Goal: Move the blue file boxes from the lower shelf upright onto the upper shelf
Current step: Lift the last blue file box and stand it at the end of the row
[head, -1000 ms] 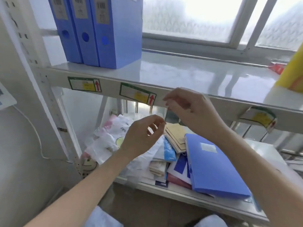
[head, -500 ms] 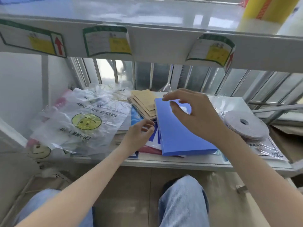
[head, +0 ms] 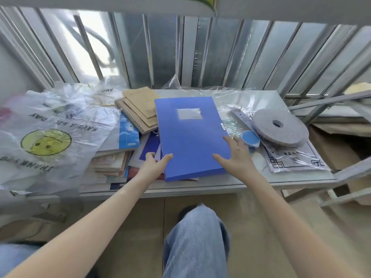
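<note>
The blue file box (head: 190,135) lies flat between two spread-open grips, left hand (head: 153,165) at 8 o'clock, right hand (head: 235,157) at 4 o'clock.

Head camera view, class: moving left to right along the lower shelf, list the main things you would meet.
Smiley plastic bag → spiral notebooks → blue file box → small blue cup → grey tape roll.

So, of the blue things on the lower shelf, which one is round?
The small blue disc, between the blue file box and the grey tape roll. The box and blue-covered book are flat rectangles.
</note>
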